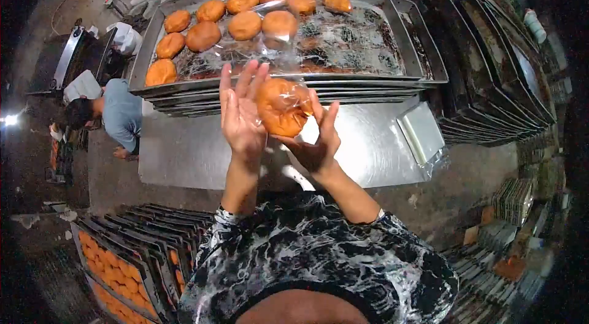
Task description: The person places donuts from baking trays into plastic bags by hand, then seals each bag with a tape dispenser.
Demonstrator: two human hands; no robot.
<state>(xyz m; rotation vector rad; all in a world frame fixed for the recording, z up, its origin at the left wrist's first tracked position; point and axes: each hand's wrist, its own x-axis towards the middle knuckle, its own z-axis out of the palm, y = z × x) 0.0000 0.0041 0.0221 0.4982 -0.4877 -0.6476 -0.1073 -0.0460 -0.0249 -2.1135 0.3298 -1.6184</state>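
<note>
A round golden-brown bun [277,109] is held up over the front of the metal table, with clear plastic film shining around its upper right side. My right hand [316,140] grips this bun from below and the right, thumb and fingers at its edge. On the other side, my left hand [243,118] is open, palm up, its fingers stretched out and the palm edge right at the bun. Behind both hands is a large baking tray [392,30] with several buns [245,25] on its left and back part.
More trays [202,105] are stacked underneath. A pile of clear plastic bags [422,132] lies at the table's right [362,158]. Racks of dark trays [491,48] stand at right, and bun-filled trays [110,269] at lower left. A person [121,114] crouches at left.
</note>
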